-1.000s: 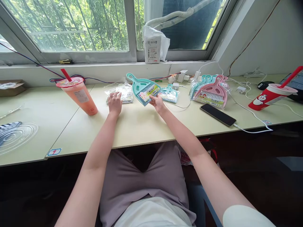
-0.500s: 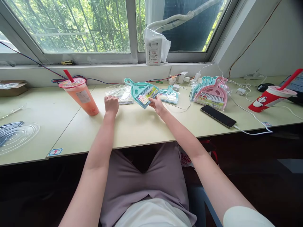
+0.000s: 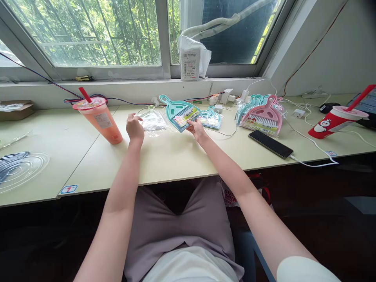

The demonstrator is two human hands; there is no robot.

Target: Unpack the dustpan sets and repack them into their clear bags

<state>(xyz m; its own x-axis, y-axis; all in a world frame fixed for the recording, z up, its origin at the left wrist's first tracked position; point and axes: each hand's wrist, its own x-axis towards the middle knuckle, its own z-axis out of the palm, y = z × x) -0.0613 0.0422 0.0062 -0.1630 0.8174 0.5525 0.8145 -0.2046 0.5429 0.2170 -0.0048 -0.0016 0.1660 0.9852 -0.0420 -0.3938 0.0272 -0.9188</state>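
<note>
Head view, flared teal dustpan in right grip, crinkled film

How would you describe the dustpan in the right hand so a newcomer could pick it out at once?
Below the window runs a pale table; look toward its middle. There the right hand holds a teal dustpan, its handle pointing away and left. Unlike the pink dustpan farther right, it is teal, and it alone is in a hand.

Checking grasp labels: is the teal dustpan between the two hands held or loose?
Held: the right hand grips the teal dustpan, its fingers at the lower right edge.
</note>
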